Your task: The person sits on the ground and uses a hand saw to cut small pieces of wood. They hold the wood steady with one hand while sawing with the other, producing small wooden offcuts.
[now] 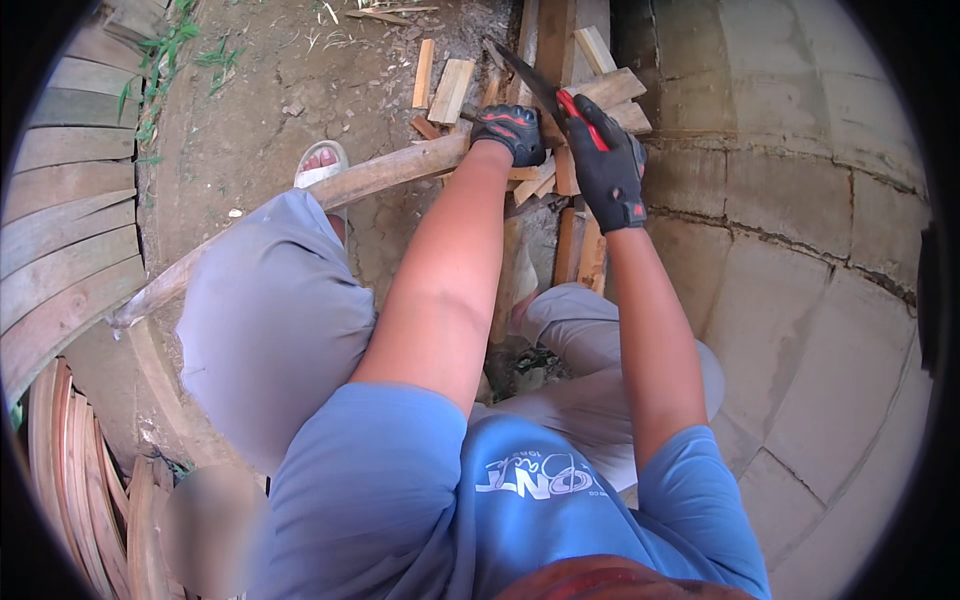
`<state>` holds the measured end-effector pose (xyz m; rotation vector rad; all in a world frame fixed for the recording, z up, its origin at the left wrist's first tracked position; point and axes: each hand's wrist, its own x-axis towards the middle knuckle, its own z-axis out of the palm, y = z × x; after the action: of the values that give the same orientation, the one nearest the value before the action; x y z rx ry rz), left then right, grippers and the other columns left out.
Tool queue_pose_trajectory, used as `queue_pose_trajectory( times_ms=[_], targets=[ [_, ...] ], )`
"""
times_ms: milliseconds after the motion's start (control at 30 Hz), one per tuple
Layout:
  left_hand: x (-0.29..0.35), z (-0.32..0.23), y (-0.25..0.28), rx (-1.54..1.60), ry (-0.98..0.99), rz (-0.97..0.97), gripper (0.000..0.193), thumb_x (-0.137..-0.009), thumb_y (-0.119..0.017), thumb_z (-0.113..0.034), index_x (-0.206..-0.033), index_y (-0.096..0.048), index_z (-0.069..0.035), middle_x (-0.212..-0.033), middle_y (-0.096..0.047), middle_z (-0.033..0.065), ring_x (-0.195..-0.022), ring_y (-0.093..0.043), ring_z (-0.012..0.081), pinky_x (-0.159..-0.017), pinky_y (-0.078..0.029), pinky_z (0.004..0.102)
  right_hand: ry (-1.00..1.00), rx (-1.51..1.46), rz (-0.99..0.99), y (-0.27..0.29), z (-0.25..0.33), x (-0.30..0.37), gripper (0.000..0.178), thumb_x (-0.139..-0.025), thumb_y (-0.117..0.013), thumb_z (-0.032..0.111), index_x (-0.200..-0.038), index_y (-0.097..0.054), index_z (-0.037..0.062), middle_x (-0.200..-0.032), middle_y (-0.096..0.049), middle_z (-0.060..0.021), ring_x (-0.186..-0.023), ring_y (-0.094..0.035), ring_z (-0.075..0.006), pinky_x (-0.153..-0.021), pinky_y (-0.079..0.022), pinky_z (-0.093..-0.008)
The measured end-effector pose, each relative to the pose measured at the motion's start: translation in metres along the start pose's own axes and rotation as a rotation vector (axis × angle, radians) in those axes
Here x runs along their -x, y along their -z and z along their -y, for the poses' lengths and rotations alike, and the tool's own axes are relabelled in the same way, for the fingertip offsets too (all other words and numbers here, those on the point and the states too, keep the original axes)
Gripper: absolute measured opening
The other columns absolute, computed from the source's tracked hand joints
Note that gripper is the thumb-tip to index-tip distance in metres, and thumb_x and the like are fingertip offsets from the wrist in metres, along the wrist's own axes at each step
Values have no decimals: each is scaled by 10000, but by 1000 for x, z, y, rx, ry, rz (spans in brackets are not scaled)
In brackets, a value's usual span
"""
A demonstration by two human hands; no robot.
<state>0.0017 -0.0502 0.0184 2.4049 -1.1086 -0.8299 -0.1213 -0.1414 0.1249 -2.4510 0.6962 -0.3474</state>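
My right hand (606, 168), in a black glove with red trim, is wrapped round the red and black handle of a hand saw (530, 76). The saw's dark, narrow blade slants away to the far left over the wood. My left hand (512, 134), gloved alike, is closed at the far end of a long wooden pole (395, 172). Its fingertips are hidden under the glove's back. From there the pole runs toward me on the left, passing behind my left knee. Short cut wood pieces (606, 90) lie around both hands.
A concrete block wall (790, 180) stands close on the right. Upright boards (75, 200) line the left, with stacked planks (80, 470) below them. Loose wood blocks (452, 92) lie on the dirt ground (270, 100). My sandalled foot (322, 165) is beside the pole.
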Motion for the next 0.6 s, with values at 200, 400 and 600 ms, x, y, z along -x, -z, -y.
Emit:
queue_pose_trajectory(
  times_ms=[200,400,600],
  targets=[
    [-17,10,17,16,-27,129,482,-850,-646,-309,-1241,-787,-66,-1343,-745,205,-1249,-722,365,-1060,-579,457,-149,-143,-19,63,17,53,415,-1036,-688,295,-1381,-743,69,-1298,-771,-204,-1211,-740,-313,-1066,-532,-392],
    [-9,9,24,57,-18,162,570,-797,-626,-309,-1303,-750,-76,-1377,-729,191,-1259,-708,377,-1069,-561,461,-435,7,27,166,77,189,410,-1059,-636,198,-1434,-708,48,-1372,-751,-156,-1254,-709,-240,-1079,-527,-378],
    [-6,16,25,30,-5,192,561,-801,-624,-314,-1299,-751,-88,-1370,-732,194,-1263,-708,370,-1068,-562,474,-199,28,41,111,38,130,409,-1066,-658,253,-1427,-708,67,-1316,-762,-204,-1162,-758,-337,-999,-562,-430]
  ],
)
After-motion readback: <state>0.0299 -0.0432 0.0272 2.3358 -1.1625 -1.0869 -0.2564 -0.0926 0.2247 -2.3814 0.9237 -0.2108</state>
